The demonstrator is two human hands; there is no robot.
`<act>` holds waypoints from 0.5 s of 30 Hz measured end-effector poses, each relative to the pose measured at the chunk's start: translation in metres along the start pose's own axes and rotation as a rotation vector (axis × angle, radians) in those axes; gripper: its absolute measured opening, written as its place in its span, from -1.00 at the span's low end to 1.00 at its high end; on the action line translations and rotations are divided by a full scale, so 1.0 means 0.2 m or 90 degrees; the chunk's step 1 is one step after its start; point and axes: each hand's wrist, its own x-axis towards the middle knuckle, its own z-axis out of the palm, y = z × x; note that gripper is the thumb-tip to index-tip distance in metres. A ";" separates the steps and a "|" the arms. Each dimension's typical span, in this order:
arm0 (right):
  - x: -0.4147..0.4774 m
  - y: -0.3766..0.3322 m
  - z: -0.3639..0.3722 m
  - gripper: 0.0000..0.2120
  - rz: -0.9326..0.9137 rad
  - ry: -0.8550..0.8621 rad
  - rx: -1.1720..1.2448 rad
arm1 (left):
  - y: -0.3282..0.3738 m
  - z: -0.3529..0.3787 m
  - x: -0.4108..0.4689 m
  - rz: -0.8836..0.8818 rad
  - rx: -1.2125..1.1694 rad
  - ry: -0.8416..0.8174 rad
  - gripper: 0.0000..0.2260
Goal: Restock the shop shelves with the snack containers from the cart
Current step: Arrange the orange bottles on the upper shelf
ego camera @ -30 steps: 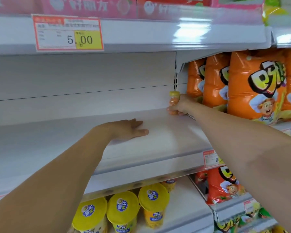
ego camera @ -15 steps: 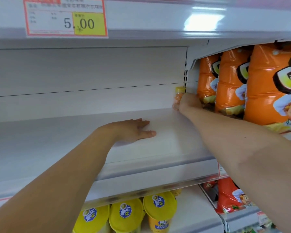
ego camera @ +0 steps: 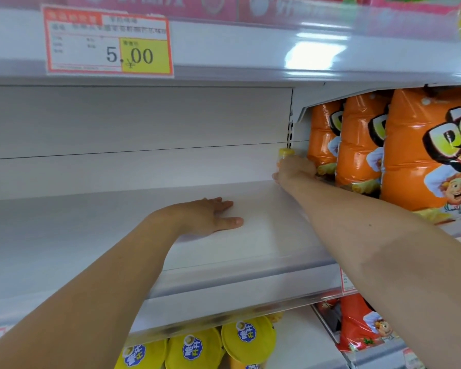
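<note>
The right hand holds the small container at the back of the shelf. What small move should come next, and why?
Probably release the yellow-capped container and draw the right hand back. It is upright in the back corner of the shelf, beside the orange bags; its base is hidden, so first feel that it stands.

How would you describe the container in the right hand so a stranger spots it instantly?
Find the white shelf under the 5.00 price tag. At its back right corner, beside the orange snack bags, the right hand grips a small container. Unlike the bags, it is tiny with a yellow cap.
</note>
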 end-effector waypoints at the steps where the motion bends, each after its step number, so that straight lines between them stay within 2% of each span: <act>1: -0.01 0.00 0.00 -0.69 0.004 0.003 0.009 | 0.00 0.00 0.00 0.000 0.003 0.001 -0.38; 6: -0.13 -0.03 -0.12 -0.52 0.003 -0.039 0.043 | 0.02 -0.02 0.01 -0.037 0.037 0.007 -0.42; 10: -0.37 -0.06 -0.32 -0.62 -0.084 -0.011 0.067 | 0.10 -0.06 -0.07 -0.037 0.108 0.031 -0.54; 12: -0.56 -0.06 -0.40 -0.63 -0.120 0.020 0.082 | 0.13 -0.07 -0.17 -0.022 0.067 0.052 -0.61; 13: -0.67 -0.06 -0.43 -0.64 -0.138 0.044 0.095 | 0.15 -0.06 -0.24 -0.013 0.021 0.087 -0.65; 15: -0.89 -0.05 -0.47 -0.64 -0.180 0.098 0.137 | 0.20 0.00 -0.40 0.018 -0.102 0.238 -0.75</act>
